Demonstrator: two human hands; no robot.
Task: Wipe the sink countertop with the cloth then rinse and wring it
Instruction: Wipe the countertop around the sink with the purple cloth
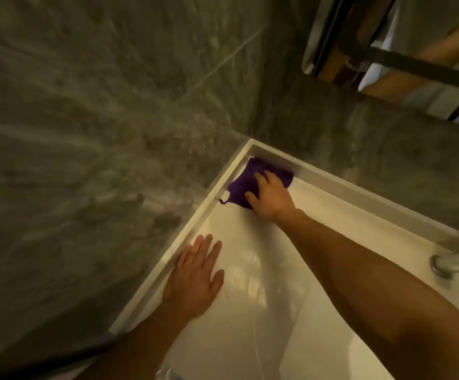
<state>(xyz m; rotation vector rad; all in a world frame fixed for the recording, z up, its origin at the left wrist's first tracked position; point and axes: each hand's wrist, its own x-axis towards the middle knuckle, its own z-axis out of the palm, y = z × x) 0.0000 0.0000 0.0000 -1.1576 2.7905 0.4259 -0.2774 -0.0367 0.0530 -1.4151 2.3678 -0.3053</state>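
Observation:
A purple cloth (243, 183) with a small hanging loop lies flat in the far left corner of the white sink countertop (332, 215). My right hand (271, 197) presses down on the cloth with fingers spread over it, the arm reaching across the basin. Nearer to me, my left hand (195, 278) rests flat and open on the countertop beside its raised left rim, holding nothing.
Grey marbled walls (86, 133) close the corner on the left and at the back. A chrome tap (453, 263) stands at the right edge. A mirror (401, 50) hangs on the back wall at upper right. The basin (264, 338) slopes down toward me.

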